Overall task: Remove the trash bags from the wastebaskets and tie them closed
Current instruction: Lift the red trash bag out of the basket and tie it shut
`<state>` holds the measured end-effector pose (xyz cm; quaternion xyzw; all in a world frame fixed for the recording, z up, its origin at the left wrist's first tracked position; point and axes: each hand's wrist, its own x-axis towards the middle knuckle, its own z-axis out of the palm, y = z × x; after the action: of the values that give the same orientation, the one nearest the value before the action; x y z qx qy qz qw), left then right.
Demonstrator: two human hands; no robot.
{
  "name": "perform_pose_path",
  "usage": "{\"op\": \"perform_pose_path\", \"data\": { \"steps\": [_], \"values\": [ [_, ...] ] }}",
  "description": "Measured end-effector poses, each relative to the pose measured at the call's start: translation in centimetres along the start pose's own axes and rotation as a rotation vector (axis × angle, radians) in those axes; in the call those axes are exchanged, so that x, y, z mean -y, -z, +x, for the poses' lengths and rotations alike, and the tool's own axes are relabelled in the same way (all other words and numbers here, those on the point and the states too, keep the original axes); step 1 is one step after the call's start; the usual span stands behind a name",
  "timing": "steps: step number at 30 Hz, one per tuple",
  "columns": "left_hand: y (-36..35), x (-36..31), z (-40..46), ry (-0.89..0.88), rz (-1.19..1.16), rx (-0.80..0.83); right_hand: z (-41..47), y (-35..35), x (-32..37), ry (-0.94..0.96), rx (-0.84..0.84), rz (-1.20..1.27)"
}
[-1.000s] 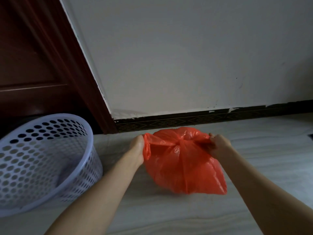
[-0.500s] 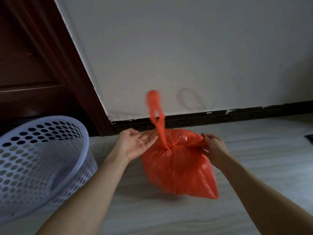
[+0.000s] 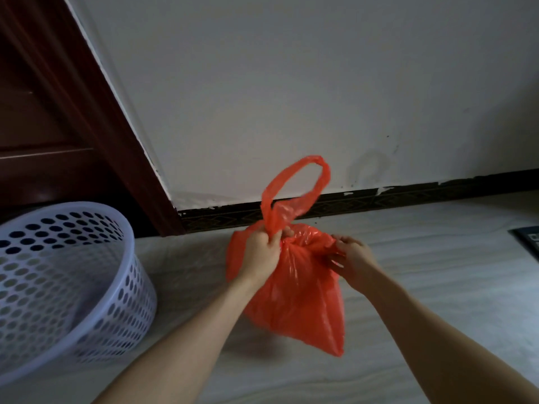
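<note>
I see the orange plastic trash bag out of the wastebasket and hanging in front of me, its bulging body tapering to a pointed lower corner on the right, close over the pale floor; whether that corner touches the floor I cannot tell. The plastic is thin, glossy and creased, gathered tight at the neck, and one handle loop stands up open above the gather, in front of the wall. My left hand is clenched round the base of that loop, fingers curled over the bunched plastic at the neck. My right hand pinches the gathered plastic on the bag's right side, fingers bent into the folds; the piece it holds is mostly hidden by the fingers. To the left of the bag, well apart from it, stands the white perforated plastic wastebasket, with no liner visible in it. Behind it rises a dark brown wooden door frame, and a dark patterned baseboard runs along the foot of the off-white wall. A dark flat object is cut off at the right edge.
</note>
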<state>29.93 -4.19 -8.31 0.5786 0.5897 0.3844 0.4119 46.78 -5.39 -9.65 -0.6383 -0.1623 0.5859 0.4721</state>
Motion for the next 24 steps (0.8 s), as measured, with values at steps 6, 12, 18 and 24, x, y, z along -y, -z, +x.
{"op": "perform_pose_path", "data": {
  "steps": [6, 12, 18, 24],
  "values": [
    [-0.5, -0.7, 0.7, 0.193, 0.268, 0.039, -0.3, -1.2, 0.1, 0.014, 0.103, -0.127],
    [-1.3, -0.4, 0.4, 0.014, 0.866, 0.317, -1.1, -1.2, 3.3, 0.173, 0.302, -0.17],
    [-1.9, 0.2, 0.8, -0.074, 1.008, 0.224, -2.3, -1.5, 6.2, 0.176, 0.555, 0.151],
    [1.9, 0.3, 1.6, 0.165, 0.487, 0.485, 0.2, -0.2, 3.9, 0.429, 0.122, -0.431]
  ]
}}
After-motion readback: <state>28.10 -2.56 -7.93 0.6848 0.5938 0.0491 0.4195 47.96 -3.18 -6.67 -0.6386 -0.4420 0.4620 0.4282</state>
